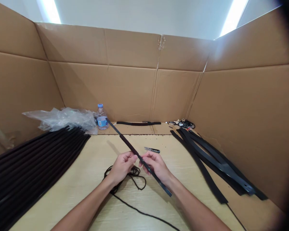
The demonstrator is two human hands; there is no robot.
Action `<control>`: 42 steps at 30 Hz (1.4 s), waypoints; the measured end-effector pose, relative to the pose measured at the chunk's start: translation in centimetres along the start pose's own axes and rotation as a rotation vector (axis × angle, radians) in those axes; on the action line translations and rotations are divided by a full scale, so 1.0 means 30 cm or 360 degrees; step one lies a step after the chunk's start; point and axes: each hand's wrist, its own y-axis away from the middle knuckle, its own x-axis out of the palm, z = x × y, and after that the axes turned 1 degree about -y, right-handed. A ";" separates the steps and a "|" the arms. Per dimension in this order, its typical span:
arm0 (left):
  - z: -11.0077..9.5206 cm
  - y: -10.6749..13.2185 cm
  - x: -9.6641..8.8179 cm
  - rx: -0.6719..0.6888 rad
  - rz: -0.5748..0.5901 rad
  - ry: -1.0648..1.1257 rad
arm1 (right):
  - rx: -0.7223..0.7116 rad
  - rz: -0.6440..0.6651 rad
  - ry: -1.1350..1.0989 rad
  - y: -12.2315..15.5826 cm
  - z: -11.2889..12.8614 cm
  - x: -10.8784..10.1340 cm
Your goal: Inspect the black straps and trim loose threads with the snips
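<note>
A long, thin dark strip point(128, 145) slants across the middle of the head view, its far end up by the bottle and its near end over my right wrist. A thicker dark wrapping covers part of its length above my hands. My left hand point(122, 166) pinches the strip near its middle between thumb and fingers. Just below that grip, my right hand point(157, 165) is closed on the strip too. Black cord point(135, 172) lies in loose loops under and beside my left hand, with one length trailing toward the bottom edge. Thread snips point(152, 149) lie beyond my right hand.
Many long black strips point(45, 160) lie side by side at left, below crumpled clear plastic point(65, 118). A water bottle point(102, 117) stands behind. More black strips point(207, 157) and a small cord tangle point(186, 124) lie right. Cardboard walls point(125, 93) enclose the table.
</note>
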 end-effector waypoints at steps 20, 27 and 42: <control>0.010 -0.027 -0.055 0.0016 0.0039 -0.0090 | 0.0078 0.0175 -0.0026 -0.006 -0.010 -0.017; 0.023 -0.022 -0.043 -0.0083 0.0155 0.0015 | 0.0117 0.0160 0.0081 0.015 -0.026 0.003; 0.013 -0.008 -0.046 -0.0022 0.0177 -0.0077 | 0.0189 0.0319 0.0022 0.026 -0.014 -0.004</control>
